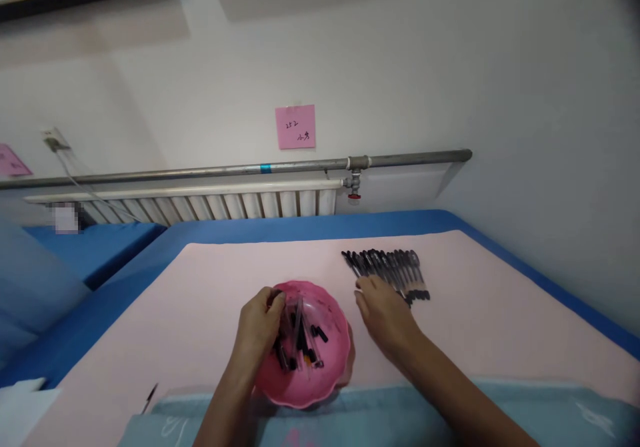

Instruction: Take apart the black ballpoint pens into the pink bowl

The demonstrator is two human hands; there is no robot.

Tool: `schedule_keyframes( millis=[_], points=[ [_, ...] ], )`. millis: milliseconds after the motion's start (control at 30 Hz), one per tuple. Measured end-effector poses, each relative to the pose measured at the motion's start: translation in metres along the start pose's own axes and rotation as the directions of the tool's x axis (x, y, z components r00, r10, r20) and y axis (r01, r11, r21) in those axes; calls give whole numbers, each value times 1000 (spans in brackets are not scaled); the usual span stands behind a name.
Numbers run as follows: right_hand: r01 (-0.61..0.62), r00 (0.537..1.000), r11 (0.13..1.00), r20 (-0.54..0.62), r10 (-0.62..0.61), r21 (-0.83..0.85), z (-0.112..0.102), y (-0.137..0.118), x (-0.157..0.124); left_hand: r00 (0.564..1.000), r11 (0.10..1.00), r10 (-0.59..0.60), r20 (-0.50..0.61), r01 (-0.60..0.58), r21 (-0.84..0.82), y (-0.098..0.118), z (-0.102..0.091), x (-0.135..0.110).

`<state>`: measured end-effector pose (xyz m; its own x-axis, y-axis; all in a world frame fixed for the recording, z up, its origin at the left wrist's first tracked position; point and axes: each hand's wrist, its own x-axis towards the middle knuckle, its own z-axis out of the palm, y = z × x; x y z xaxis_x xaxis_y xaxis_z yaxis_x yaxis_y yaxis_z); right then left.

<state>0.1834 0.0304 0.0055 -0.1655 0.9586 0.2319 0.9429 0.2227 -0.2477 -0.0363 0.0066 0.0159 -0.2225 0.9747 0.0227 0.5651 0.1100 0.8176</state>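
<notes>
A pink scalloped bowl (341,353) holds loose black caps (319,333), clear pen tubes (299,313) and other small pen parts. At its left rim is my left hand (259,323), thumb and fingers pinched together. Something small and dark shows at those fingertips, too little of it to name. To the right of the bowl, several black pens (395,267) lie side by side in a row on the pink surface. My right hand (383,310) rests over the left end of that row, fingers curled down onto a pen. Part of the row is hidden beneath it.
Pink sheeting (225,267) covers the blue-edged table (310,225). A single thin dark pen part (150,397) lies at the near left. Behind the table are a white radiator (250,205), a metal pipe (210,171) and a red-handled valve (355,197).
</notes>
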Motion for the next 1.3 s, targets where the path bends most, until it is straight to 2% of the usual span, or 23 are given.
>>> schedule_keyframes(
  millis=[133, 300, 433, 567, 667, 767, 800, 833, 900, 933, 1033, 1100, 1233, 1300],
  points=[
    [-88, 996, 993, -4, 88, -75, 8, 21, 14, 1000, 1000, 8, 1, -8, 6, -3, 1, 1],
    [-143, 988, 988, 43, 146, -57, 10, 22, 15, 999, 1000, 6, 37, -7, 19, -3, 4, 1],
    [-191, 981, 980, 51, 188, 52, 3, 20, 15, 995, 996, 38, 92, -45, 74, -4, 11, -2],
    [-241, 970, 933, 64, 233, 269, -4, 16, 14, 965, 996, 91, 244, -86, -34, -3, 14, -8],
    [-265, 964, 842, 130, 231, 470, -7, 5, 9, 934, 991, 91, 345, -52, -122, -2, 13, -9],
    [-279, 959, 725, 223, 175, 629, -6, -11, 0, 962, 973, 31, 270, 33, -229, 0, 12, -6],
    [-288, 955, 656, 258, 144, 698, -6, -16, -4, 970, 949, -8, 243, 85, -305, 1, 11, -6],
    [-312, 946, 534, 308, 99, 786, -5, -22, -7, 971, 907, -48, 234, 140, -397, 3, 10, -5],
    [-366, 922, 313, 387, -4, 876, -4, -32, -13, 962, 777, -85, 261, 228, -586, 7, 8, -5],
    [-394, 909, 234, 415, -47, 889, -4, -36, -15, 957, 704, -78, 278, 250, -665, 9, 7, -5],
    [-445, 881, 154, 462, -102, 882, -7, -47, -22, 953, 518, -32, 301, 273, -810, 13, 3, -6],
    [-480, 863, 126, 493, -112, 868, -12, -52, -25, 945, 449, -7, 326, 294, -844, 14, 1, -6],
    [-589, 783, 93, 595, -184, 803, -21, -56, -28, 929, 415, 4, 369, 334, -846, 13, 0, -7],
    [-631, 743, 90, 634, -212, 770, -22, -56, -30, 936, 416, 1, 351, 319, -852, 13, 0, -7]
  ],
)
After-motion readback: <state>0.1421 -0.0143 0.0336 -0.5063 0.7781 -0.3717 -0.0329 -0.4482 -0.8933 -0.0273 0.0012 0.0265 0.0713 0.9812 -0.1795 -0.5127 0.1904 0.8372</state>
